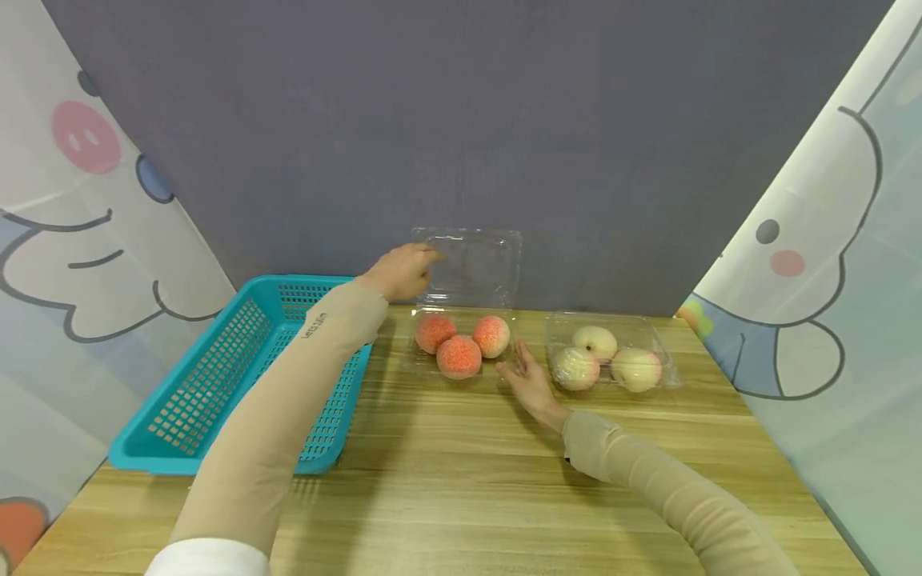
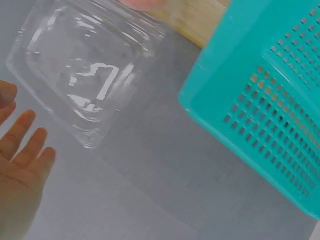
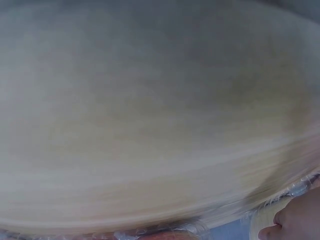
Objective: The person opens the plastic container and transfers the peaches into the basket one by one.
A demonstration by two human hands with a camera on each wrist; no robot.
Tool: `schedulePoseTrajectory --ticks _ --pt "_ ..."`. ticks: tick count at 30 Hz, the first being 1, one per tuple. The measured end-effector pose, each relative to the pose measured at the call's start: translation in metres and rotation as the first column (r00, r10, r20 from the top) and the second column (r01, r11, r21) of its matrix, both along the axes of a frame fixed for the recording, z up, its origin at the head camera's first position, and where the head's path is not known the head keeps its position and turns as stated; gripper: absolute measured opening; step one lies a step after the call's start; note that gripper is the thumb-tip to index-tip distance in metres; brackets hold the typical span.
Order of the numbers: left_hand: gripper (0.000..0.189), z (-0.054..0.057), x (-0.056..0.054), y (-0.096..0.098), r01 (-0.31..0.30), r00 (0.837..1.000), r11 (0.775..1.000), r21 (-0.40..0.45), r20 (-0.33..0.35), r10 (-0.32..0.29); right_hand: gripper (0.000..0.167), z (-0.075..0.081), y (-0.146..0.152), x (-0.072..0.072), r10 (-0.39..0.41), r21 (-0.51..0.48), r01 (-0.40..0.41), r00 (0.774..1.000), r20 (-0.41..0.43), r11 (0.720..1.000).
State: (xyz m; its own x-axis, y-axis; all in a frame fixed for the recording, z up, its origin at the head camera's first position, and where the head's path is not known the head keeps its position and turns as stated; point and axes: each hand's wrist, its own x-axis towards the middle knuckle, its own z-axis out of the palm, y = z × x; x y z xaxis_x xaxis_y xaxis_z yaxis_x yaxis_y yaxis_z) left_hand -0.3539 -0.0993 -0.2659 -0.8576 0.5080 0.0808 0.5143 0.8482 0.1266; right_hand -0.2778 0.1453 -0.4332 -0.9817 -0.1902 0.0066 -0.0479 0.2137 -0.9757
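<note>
The left hand (image 1: 401,272) has its fingers loosely extended, grasping nothing, beside the left edge of the raised lid (image 1: 471,268); the left wrist view shows a gap between fingertips and lid; the right hand (image 1: 533,390) also grasps nothing, its fingers stretched out and the thumb spread, at the near right corner of the left box (image 1: 464,320); whether it touches that box I cannot tell, as the right wrist view is blurred.

The left box is clear and sits on the far part of the counter (image 1: 432,496), its lid standing up along its far side; inside lie three red peaches (image 1: 458,357), one near and two farther back, to left and right.

Just right of it, beyond the right hand, is the right box (image 1: 634,332), also clear, holding three pale peaches (image 1: 637,370); to the left stands a blue-green basket (image 1: 154,464) with slotted walls, the left sleeve (image 1: 277,400) crossing above it; both sleeves are beige, the left one bearing small dark lettering; a grey wall (image 1: 475,120) rises at the far side, with cartoon-printed cloth to left and right.
</note>
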Motion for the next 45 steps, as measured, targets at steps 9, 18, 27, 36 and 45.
schedulePoseTrajectory --ticks 9,18,27,36,45 --pt "0.043 -0.004 0.029 -0.010 0.057 0.996 0.998 0.027 -0.069 -0.055 0.076 -0.018 -0.002 -0.013 -0.044 0.002 0.044 0.998 -0.046 0.999" --pt "0.042 -0.026 0.040 -0.007 0.150 0.982 0.983 -0.107 0.130 -0.136 0.079 -0.020 0.004 -0.015 -0.039 0.010 0.039 0.999 -0.034 0.999" --pt "0.048 -0.045 0.011 0.019 0.255 0.957 0.894 -0.368 0.228 -0.180 0.078 -0.018 0.009 -0.013 -0.046 0.012 0.047 0.998 -0.034 0.999" --pt "0.060 -0.074 -0.011 0.034 0.252 0.966 0.812 -0.526 0.089 -0.242 0.079 -0.007 0.003 0.000 -0.033 -0.011 0.032 0.999 -0.030 0.999" --pt "0.059 -0.093 -0.015 0.043 0.227 0.969 0.750 -0.622 0.066 -0.238 0.077 -0.008 -0.001 0.009 -0.057 -0.044 0.055 0.998 -0.027 0.998"
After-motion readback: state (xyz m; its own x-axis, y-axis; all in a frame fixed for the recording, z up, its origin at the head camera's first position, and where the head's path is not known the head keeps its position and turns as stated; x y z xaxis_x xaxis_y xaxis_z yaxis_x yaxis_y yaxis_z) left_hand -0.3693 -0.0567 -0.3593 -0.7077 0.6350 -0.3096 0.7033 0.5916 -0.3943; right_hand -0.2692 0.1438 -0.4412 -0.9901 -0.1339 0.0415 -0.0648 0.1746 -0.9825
